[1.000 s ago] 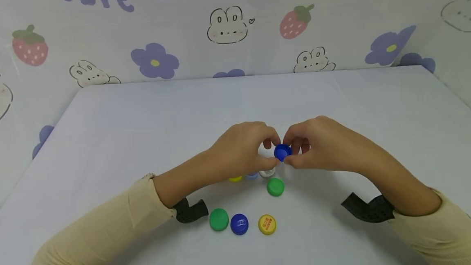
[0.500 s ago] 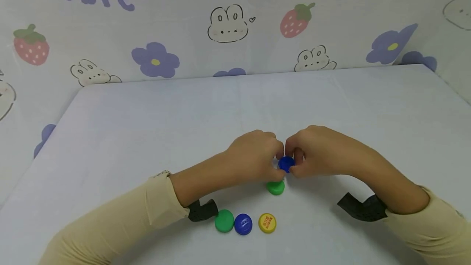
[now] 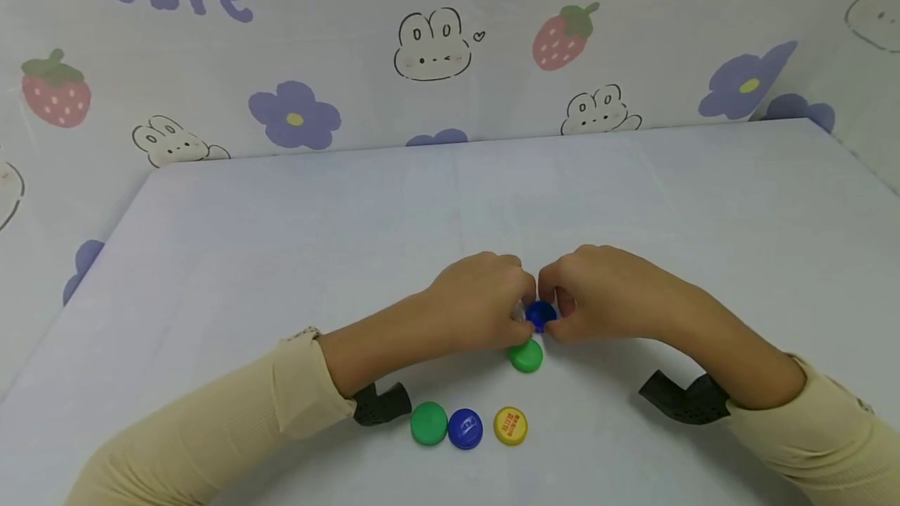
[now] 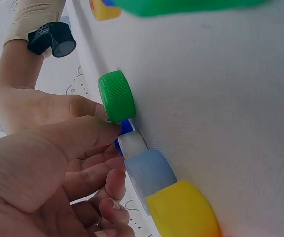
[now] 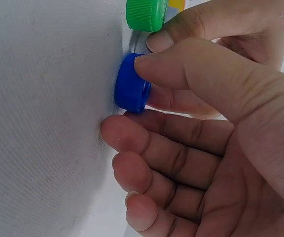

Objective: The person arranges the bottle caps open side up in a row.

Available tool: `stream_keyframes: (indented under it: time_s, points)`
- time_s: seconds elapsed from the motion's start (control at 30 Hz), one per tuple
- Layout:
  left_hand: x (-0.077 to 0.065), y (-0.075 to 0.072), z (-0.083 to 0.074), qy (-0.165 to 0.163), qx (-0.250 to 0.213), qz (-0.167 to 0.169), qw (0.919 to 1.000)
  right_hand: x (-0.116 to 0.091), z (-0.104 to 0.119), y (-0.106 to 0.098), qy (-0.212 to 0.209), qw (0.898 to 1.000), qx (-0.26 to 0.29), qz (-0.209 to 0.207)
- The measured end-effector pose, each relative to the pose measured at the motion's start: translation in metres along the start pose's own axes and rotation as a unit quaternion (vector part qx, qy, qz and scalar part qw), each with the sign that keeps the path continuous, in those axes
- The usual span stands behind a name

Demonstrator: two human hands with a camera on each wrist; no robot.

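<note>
A blue bottle cap lies hollow side up on the white table between my hands. My right hand pinches its right side, thumb in front and index finger behind. At its left side, the thumb and index fingertips of my left hand hold it too. Left of it runs a row seen in the left wrist view: a white cap, a light blue cap and a yellow cap. Close in front of the left thumb sits a green cap.
Nearer the front edge lie another green cap, touching a dark blue cap, and a yellow cap with red print. A cloth wall with rabbits, strawberries and flowers stands behind the table. Dark bands sit on both wrists.
Both hands have come down toward me with the blue cap, from above the table to its surface beside the row. The left hand now covers most of the row in the head view.
</note>
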State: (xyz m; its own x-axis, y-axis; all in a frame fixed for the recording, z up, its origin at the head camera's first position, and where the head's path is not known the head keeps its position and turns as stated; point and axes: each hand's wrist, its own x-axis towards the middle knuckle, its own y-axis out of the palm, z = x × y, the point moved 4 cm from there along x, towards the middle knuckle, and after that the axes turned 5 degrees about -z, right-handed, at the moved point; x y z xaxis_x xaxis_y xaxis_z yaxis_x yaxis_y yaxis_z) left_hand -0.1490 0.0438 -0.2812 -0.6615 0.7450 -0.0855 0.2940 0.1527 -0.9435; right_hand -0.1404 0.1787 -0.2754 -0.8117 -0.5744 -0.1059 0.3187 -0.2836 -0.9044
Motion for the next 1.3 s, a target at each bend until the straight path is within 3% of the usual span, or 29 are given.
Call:
stream_keyframes:
  time_s: [0.33,0.63,0.87,1.3]
  points:
    - [-0.017,-0.009,0.002,-0.029,0.01,-0.006,0.9995,-0.006,0.004,-0.004,0.037,0.999,-0.03,0.013]
    - [-0.043,0.003,-0.003,-0.02,0.036,0.005,0.9991,-0.012,0.037,0.015,-0.04,0.994,-0.098,0.014]
    - [-0.043,0.008,-0.01,0.001,0.062,0.014,0.998,-0.014,0.039,0.023,-0.035,0.991,-0.132,-0.017]
    - [-0.043,0.008,-0.015,0.022,0.047,-0.011,0.9986,-0.014,0.038,0.026,-0.035,0.991,-0.128,-0.024]
